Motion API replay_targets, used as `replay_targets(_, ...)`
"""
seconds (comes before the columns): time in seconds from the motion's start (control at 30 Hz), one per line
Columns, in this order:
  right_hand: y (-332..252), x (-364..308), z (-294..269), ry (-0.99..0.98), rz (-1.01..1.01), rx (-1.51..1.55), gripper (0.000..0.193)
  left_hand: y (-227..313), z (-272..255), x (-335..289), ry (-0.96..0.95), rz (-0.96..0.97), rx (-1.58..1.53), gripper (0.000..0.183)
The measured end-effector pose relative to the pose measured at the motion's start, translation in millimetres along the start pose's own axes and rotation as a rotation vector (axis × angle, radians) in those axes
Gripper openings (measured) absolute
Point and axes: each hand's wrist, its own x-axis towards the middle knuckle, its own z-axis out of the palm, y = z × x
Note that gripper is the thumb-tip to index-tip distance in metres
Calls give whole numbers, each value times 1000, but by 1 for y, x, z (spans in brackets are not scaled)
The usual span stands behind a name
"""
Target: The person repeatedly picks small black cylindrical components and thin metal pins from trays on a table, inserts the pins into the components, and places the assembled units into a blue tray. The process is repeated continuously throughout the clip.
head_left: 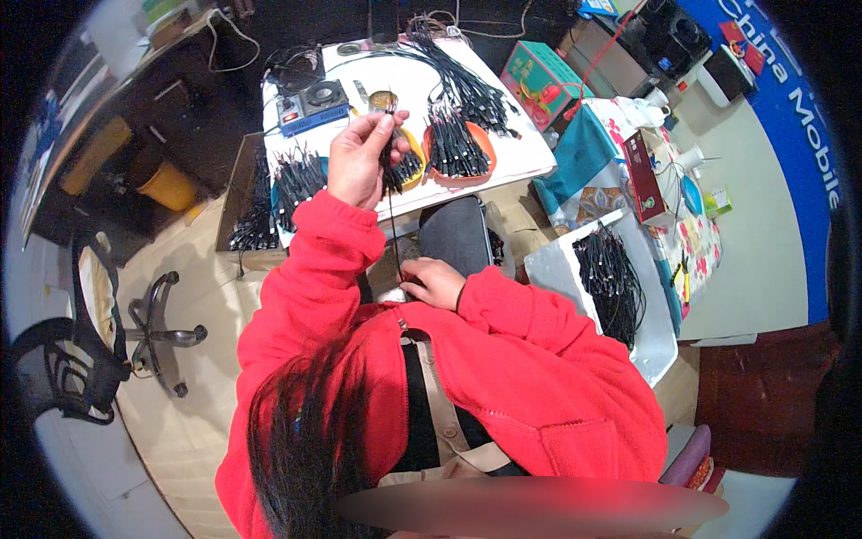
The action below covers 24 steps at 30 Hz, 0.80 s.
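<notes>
My left hand is raised over the near edge of the white table, its thumb and fingers pinched on a thin black cable. The cable hangs down to my right hand, whose curled fingers close on its lower part in front of my chest. Just beyond the left hand, a yellow bowl holds black cables and is partly hidden by the hand. Beside it sits an orange bowl filled with short black cables with bared ends. A small round tin stands behind my left fingertips.
Loose black cables spread across the table's back. A blue boxy device stands at the left. More cables fill a cardboard box on the left and a white bin on the right. An office chair stands left.
</notes>
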Motion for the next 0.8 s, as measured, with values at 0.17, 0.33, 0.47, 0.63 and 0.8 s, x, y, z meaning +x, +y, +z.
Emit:
replay_targets(0.17,17,3,11,-255,133,-119,23,23,-4,-53,6,204,143,15)
replay_targets(0.33,-23,29,-64,222,24,310,26,19,-9,-111,-112,148,169,15)
replay_targets(0.47,-74,35,-109,262,-106,746,25,14,-7,-141,-249,55,65,15)
replay_targets(0.63,-111,31,-117,282,-180,822,22,12,-3,-153,-345,17,103,15)
replay_targets(0.8,-113,15,-115,413,-220,576,20,8,-1,-159,-376,-11,120,15)
